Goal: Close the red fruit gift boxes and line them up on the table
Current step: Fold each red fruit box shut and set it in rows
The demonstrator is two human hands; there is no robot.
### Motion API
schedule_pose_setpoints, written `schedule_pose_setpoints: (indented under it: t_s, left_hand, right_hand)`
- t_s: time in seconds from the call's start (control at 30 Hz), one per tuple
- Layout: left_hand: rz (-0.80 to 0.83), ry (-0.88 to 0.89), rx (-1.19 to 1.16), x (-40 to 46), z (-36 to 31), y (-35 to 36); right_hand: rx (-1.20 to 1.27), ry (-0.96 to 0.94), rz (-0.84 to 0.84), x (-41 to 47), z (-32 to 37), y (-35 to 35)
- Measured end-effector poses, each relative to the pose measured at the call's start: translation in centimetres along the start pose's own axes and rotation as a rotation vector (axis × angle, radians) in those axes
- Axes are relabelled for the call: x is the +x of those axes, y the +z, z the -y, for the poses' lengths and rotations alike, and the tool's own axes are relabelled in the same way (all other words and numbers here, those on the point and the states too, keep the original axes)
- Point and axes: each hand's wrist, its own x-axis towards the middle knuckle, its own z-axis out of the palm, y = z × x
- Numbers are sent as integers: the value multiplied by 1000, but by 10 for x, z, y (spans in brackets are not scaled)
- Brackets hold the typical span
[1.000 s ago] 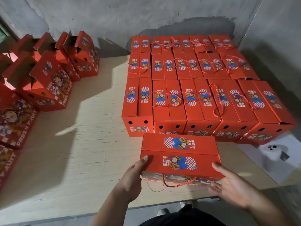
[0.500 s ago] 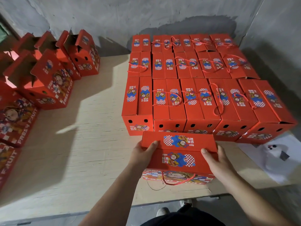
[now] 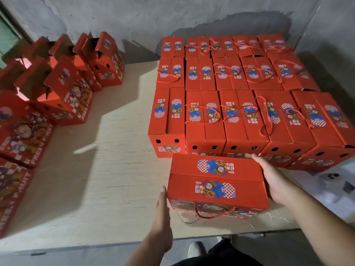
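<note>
Closed red box [image 3: 217,186] sits on the table [image 3: 107,169] near its front edge, just before the rows of closed boxes [image 3: 240,104]. Left hand [image 3: 162,214] flat, fingers straight together against its left side; right hand [image 3: 272,181] flat along its right side. Open boxes [image 3: 63,89] far left.

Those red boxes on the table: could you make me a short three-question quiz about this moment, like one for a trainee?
1. True or false: the near box between the hands has its top flaps closed.
2. How does the left hand meet that box? A) flat against its left end; B) gripping its rope handle; C) resting on its lid.
3. Fill in: the boxes still open at the top stand on the ___ side of the table.

Key: 1 true. 2 A; the right hand likewise lies straight-fingered along the right end. 3 left; the closed rows fill the right.
</note>
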Motion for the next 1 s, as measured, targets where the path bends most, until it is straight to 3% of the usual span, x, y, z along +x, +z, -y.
schedule_pose_setpoints:
  t_s: [0.07, 0.17, 0.23, 0.27, 0.37, 0.47, 0.57, 0.73, 0.83, 0.9, 1.0]
  left_hand:
    - [281, -123, -95, -10, 10, 3]
    - [411, 118, -151, -11, 7, 11]
    - [356, 374, -9, -9, 8, 19]
    - [311, 385, 37, -9, 5, 23]
    - [107, 196, 92, -10, -6, 23]
    - [135, 70, 220, -17, -12, 14]
    - [192, 141, 144, -36, -28, 7]
    - [244, 497, 83, -67, -71, 11]
    - [404, 506, -145, -78, -94, 18]
    - [409, 494, -148, -84, -100, 25]
    - [360, 499, -108, -87, -99, 33]
  right_hand:
    - [1, 32, -1, 1, 0, 8]
    - [26, -37, -132, -6, -18, 26]
    - [27, 4, -153, -14, -35, 32]
    - [5, 51, -136, -17, -43, 31]
    - [-144, 151, -52, -14, -55, 24]
    - [-233, 322, 10, -7, -51, 20]
    - [-263, 380, 108, -2, -41, 27]
    - [-474, 211, 212, 7, -14, 44]
    - [-381, 130, 389, 6, 2, 48]
    - [-347, -22, 470, 6, 7, 53]
    - [-207, -286, 353, -6, 14, 65]
